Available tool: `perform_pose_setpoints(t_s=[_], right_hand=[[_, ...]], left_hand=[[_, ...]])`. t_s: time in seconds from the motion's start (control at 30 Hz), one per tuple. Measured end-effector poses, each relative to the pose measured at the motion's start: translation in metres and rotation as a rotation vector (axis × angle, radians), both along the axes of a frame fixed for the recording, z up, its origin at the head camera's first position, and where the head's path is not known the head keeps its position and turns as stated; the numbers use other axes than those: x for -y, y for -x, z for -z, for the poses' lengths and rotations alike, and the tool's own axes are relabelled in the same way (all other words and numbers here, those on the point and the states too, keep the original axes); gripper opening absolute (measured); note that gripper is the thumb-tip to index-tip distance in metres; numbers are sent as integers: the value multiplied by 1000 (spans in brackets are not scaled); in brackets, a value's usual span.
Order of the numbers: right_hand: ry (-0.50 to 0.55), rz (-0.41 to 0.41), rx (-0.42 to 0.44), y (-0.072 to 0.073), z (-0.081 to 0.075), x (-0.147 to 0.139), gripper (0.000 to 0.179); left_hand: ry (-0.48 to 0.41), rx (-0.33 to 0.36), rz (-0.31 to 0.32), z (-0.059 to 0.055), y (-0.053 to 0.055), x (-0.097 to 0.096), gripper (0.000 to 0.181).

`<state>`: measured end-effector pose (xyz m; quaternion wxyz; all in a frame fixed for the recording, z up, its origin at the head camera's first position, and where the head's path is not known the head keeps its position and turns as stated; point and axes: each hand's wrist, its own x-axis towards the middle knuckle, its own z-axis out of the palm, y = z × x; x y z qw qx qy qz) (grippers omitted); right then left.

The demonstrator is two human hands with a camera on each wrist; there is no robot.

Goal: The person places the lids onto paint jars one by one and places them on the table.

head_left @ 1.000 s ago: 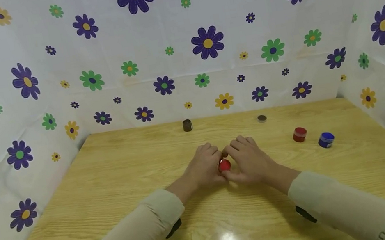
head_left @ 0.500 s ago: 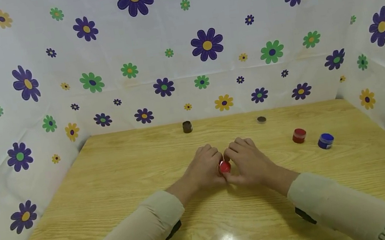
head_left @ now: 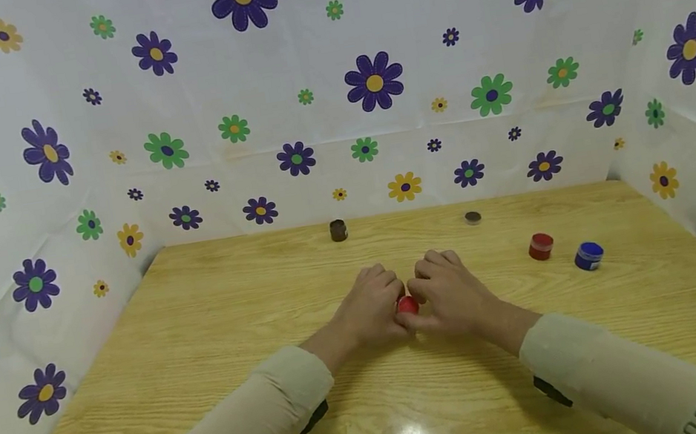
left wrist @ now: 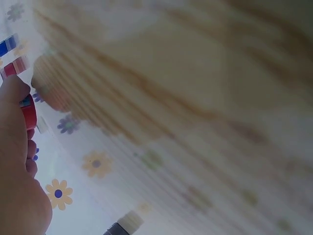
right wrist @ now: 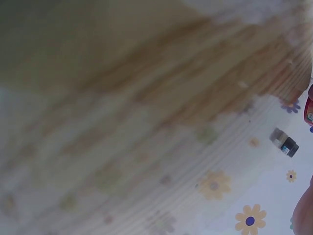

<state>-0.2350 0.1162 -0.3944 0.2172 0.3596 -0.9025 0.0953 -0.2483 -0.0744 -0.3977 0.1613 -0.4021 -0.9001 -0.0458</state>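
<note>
A small red jar (head_left: 408, 305) is held between both hands near the middle of the wooden table. My left hand (head_left: 370, 309) grips it from the left side with curled fingers. From the right, my right hand (head_left: 449, 297) curls its fingers and thumb about the jar's upper part, the thumb lying across the near edge. Fingers hide most of the jar, so whether its lid is loose cannot be seen. The left wrist view catches the red jar (left wrist: 30, 115) beyond the left thumb; the right wrist view has only a sliver of the jar (right wrist: 308, 115) at its edge.
Toward the back stands a small dark jar (head_left: 338, 231), and a flat dark disc, perhaps a lid (head_left: 473, 218), lies to its right. Another red jar (head_left: 541, 247) and a blue jar (head_left: 589, 256) stand at the right. Flowered cloth (head_left: 296, 52) encloses the table's back and sides.
The right thumb has shifted left across the jar's near edge and the right fingers have changed position around it. Both hands stay at the jar; the other things have not moved.
</note>
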Motion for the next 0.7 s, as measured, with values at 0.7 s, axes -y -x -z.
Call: perform_pose_setpoints(t_s=[0.7], right_hand=[[0, -65, 53, 2, -1, -3, 31]], left_hand=[[-25, 24, -32, 0, 1, 0, 35]])
